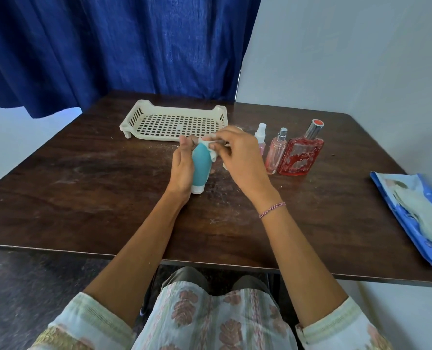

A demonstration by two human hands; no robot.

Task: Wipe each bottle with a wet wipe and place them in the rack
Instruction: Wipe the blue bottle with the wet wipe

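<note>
My left hand [182, 168] grips a teal squeeze bottle [201, 170] with a white cap, held above the table with the cap toward me. My right hand [237, 152] pinches a white wet wipe [211, 147] against the bottle's far end. Behind them sits a cream perforated rack [159, 120] with nothing in it. To the right stand three bottles in a row: a small clear spray bottle [260, 135], a slim pink perfume bottle [275, 154] and a large red perfume bottle [301, 154]. A white object behind my right hand is mostly hidden.
The dark wooden table [83, 185] carries a blue wet-wipe packet [417, 215] at its right edge, lying open. A blue curtain [108, 46] hangs behind the table, and a pale wall stands to the right.
</note>
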